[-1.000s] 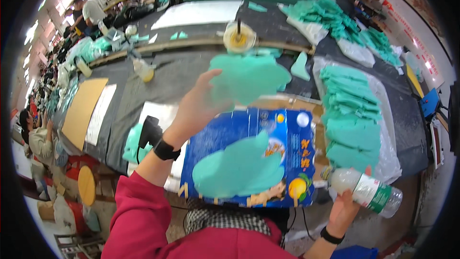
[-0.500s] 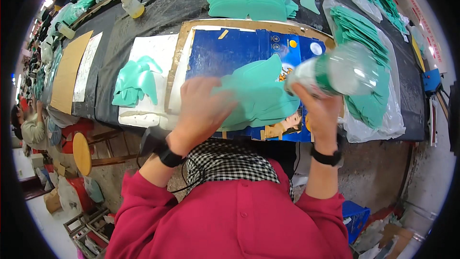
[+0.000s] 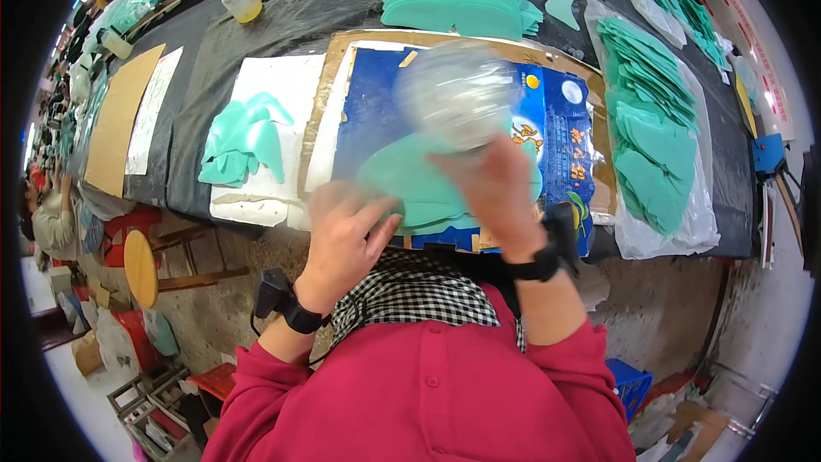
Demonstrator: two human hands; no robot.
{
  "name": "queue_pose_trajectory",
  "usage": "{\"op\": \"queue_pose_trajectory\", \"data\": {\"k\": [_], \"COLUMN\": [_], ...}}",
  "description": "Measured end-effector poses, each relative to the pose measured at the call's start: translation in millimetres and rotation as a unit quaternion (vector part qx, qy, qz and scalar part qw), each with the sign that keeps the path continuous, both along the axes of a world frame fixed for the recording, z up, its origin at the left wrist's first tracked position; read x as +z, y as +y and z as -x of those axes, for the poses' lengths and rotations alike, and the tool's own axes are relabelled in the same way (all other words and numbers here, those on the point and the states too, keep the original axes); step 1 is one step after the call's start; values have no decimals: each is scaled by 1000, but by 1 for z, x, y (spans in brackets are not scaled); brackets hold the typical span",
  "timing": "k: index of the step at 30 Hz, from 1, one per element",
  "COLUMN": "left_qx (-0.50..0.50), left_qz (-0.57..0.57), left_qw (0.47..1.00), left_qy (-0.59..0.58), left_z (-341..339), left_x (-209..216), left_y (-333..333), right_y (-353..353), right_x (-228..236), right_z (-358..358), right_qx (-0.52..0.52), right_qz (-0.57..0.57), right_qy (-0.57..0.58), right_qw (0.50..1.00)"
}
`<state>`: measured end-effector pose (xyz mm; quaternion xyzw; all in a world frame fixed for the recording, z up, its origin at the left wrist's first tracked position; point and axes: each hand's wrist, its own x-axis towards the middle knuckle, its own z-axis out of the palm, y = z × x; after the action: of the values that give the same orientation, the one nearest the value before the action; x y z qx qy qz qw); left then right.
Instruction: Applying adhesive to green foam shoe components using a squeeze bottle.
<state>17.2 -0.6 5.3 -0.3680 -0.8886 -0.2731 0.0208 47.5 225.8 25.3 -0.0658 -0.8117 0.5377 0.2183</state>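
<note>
My right hand (image 3: 496,192) grips a clear plastic bottle (image 3: 462,94), smeared by motion, over a stack of flat mint-green cut pieces (image 3: 415,180). The bottle's lower end, close to the pieces, is partly hidden by my fingers. At the stack's left edge, my left hand (image 3: 346,235) is closed with its fingers curled, apparently pinching the edge of a green piece, which is blurred there. Under the stack lies a blue printed cardboard sheet (image 3: 363,107) on a larger brown board.
Crumpled green pieces (image 3: 248,141) rest on a white board (image 3: 295,77) to the left. A tall green stack (image 3: 453,0) stands behind, and more pieces (image 3: 654,145) lie on plastic at the right. A bottle of yellow liquid (image 3: 242,4) stands far left. A stool (image 3: 141,267) is below.
The bottle in my right hand has swung left, from the right side of the blue sheet to above the green stack. My left hand has moved slightly down, its fingers more curled.
</note>
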Motion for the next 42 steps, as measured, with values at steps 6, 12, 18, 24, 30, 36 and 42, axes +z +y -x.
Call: {"op": "queue_pose_trajectory", "data": {"k": [6,12,18,24,30,36,42], "left_qx": [3,-15,79,112,138,176,106], "left_qz": [-14,-21,-127,-124,-134,-134,-132], "left_qw": [1000,998,987,983,974,968,980], "left_qy": [-11,-55,-50,-72,-121,-120,-106], "left_z": [-1,10,22,19,14,8,0], "left_x": [0,0,-1,1,1,4,11], "left_y": [-4,-12,-39,-77,-100,-128,-126], "right_y": [23,65,-25,-40,-73,13,16], "right_x": [-11,6,-3,5,3,12,30], "right_z": [-15,-45,-9,27,18,-23,-42], "right_qx": [4,-155,5,66,115,-82,-55], "right_qz": [-7,22,-9,66,-204,44,148], "right_qy": [-30,-67,38,-56,38,-100,-93], "right_qw": [1000,985,999,994,971,991,983]}}
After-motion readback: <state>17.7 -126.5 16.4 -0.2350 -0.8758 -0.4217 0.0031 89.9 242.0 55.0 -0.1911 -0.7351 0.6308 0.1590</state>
